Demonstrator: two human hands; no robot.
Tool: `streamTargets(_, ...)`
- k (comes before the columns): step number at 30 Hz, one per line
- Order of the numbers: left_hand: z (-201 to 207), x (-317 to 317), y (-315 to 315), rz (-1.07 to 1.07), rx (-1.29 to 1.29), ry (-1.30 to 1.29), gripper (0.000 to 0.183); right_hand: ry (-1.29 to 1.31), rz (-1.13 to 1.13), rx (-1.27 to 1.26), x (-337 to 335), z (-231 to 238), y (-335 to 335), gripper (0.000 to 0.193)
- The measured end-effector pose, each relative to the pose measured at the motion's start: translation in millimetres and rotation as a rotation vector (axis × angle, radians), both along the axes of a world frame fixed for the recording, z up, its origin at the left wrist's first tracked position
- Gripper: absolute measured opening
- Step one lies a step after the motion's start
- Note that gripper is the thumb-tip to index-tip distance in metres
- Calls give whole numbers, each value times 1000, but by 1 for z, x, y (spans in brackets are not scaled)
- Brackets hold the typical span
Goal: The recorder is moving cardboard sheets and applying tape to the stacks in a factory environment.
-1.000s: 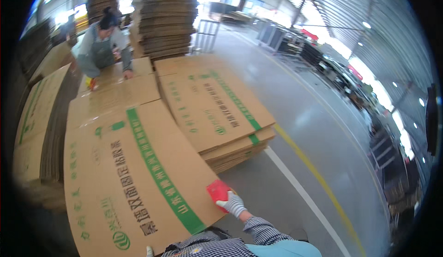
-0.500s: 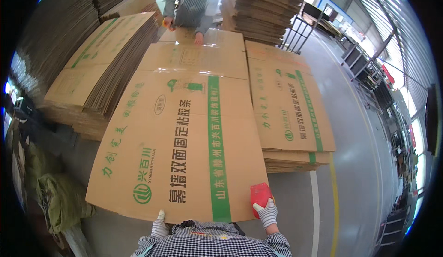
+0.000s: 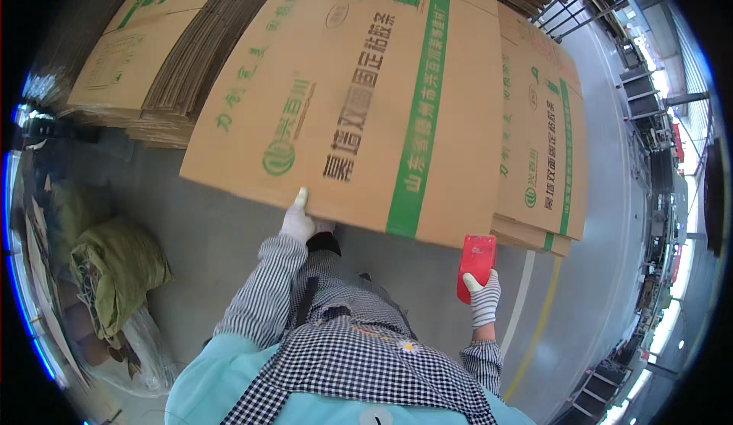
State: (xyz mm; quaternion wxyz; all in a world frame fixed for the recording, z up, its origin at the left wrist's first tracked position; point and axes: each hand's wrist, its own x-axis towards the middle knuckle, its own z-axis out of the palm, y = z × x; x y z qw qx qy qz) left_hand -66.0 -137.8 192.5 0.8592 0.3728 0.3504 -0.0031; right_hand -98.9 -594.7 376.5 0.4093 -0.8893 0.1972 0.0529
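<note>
Carefully is the word for this lift: the left hand (image 3: 299, 219), in a white glove, pinches the near edge of the big flat cardboard sheet (image 3: 359, 96) with the thumb up over the top face and the fingers hidden below. That sheet, printed in green with a green stripe, lies on top of the stack (image 3: 546, 165) and overhangs it toward the person, above the grey floor (image 3: 206, 234). The right hand (image 3: 482, 297) is closed round a red handheld device (image 3: 476, 265), just off the sheet's near right corner, not touching the board. With one hand gripping near the left, the sheet would likely sag or swing; a grip closer to the middle seems steadier. To the near left lies a green sack (image 3: 114, 268).
</note>
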Motion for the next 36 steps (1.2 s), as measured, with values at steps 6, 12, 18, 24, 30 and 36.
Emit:
streamTargets(6, -98, 90, 57, 259, -316, 175, 55, 51, -59, 62, 0, 5, 30, 52)
streamTargets(12, 50, 100, 17, 172, -124, 164, 50, 98, -292, -73, -50, -26, -22, 55)
streamTargets(18, 207, 113, 50, 239, 858, -239, 24, 114, -408, 161, -32, -61, -48, 49)
streamTargets(24, 423, 89, 123, 585, 1314, -498, 23, 105, -347, 286, 4, -84, -48, 47)
streamTargets(30, 537, 74, 77, 174, 1690, -574, 28, 110, -291, 410, 34, -134, -75, 46)
streamTargets(36, 382, 117, -46, -265, 2207, -494, 74, 22, -348, 600, 58, -116, -107, 43)
